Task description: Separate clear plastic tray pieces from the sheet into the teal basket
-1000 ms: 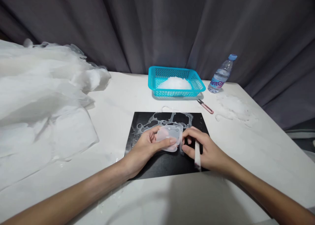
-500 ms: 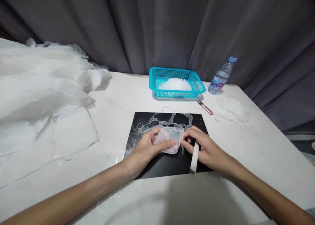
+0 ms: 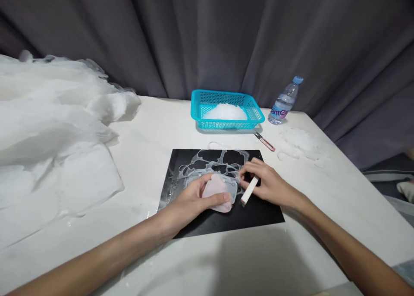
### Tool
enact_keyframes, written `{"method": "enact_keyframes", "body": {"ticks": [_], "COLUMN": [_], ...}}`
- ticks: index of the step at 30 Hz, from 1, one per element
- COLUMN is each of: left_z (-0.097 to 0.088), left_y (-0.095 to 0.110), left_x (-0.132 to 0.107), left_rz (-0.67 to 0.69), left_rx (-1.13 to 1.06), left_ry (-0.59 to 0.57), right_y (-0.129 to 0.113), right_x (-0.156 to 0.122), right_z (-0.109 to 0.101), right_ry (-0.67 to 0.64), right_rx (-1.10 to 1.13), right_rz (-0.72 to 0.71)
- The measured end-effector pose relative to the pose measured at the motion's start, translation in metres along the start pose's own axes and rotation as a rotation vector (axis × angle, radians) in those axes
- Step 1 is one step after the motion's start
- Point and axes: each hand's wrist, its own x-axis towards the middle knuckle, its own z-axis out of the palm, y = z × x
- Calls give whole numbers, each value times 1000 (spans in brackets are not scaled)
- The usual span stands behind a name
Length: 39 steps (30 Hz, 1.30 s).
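Note:
My left hand (image 3: 200, 196) is closed on a translucent, rounded-square flexible piece (image 3: 223, 188), its thumb lying across the front face. Small round marks show near the piece's upper edge. Close to its right edge is my right hand (image 3: 263, 179), fingers curled round a flat white stick-like tool (image 3: 249, 191) whose dark-tipped end points down and left. The tool's other end is hidden in the hand. Both hands are above a black board (image 3: 258, 216). Stringy translucent offcuts (image 3: 223, 158) lie over the far part of the board.
A turquoise basket (image 3: 226, 124) with white material stands at the back. Pink-handled thread snips (image 3: 265, 141), a water bottle (image 3: 284, 104) and a heap of clear scraps (image 3: 302, 143) are to its right. A large pile of translucent sheets (image 3: 54, 136) covers the table's left side.
The piece has tipped and moved slightly down in my left hand. My right hand has drawn a little away from its edge, and the white tool has swung to a more slanted angle.

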Motion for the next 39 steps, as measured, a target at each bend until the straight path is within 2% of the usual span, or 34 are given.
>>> {"method": "enact_keyframes", "body": {"ticks": [2, 4, 7, 12, 17, 20, 24, 26, 29, 31, 32, 33, 35, 37, 39], "left_z": [-5, -8, -10, -13, -15, -17, -17, -13, -4, -2, -2, -4, -10, -17, -21], "left_y": [1, 1, 1, 4, 13, 17, 14, 10, 5, 4, 3, 2, 1, 0, 0], "left_x": [1, 3, 7, 8, 2, 0, -1, -5, -14, -21, -23, -25, -24, -18, -11], "left_rz": [-24, -35, 22, 145, 135, 219, 409, 615, 1022, 1199, 1229, 1228, 1068, 757, 451], "left_rx": [71, 127, 216, 516, 764, 912, 1100, 1295, 1585, 1621, 1593, 1532, 1343, 1090, 867], "left_ry": [-13, -36, -58, -93, -97, -106, -138, -128, -89, -49, -39, -28, -46, -9, 71], "right_y": [-4, -11, -21, -27, -23, -20, -21, -22, -22, -19, -18, -16, -13, -10, -8], "right_x": [-2, 0, 10, 35, 39, 39, 40, 40, 39, 39, 39, 40, 40, 40, 38], "right_z": [-13, -18, -10, 11, 8, 6, 8, 12, 20, 23, 23, 22, 19, 13, 8], "right_ry": [-88, -30, 47, -125, -195, -212, -191, -174, -80, -41, -27, -13, 30, 49, 36], "right_rx": [92, 184, 235, 222, 447, 543, 541, 428, 188, 110, 89, 69, 4, -4, 81], "right_rz": [5, 14, -12, 7, 42, 107, 133, 104, 75, 89, 99, 108, 117, 120, 120]}}
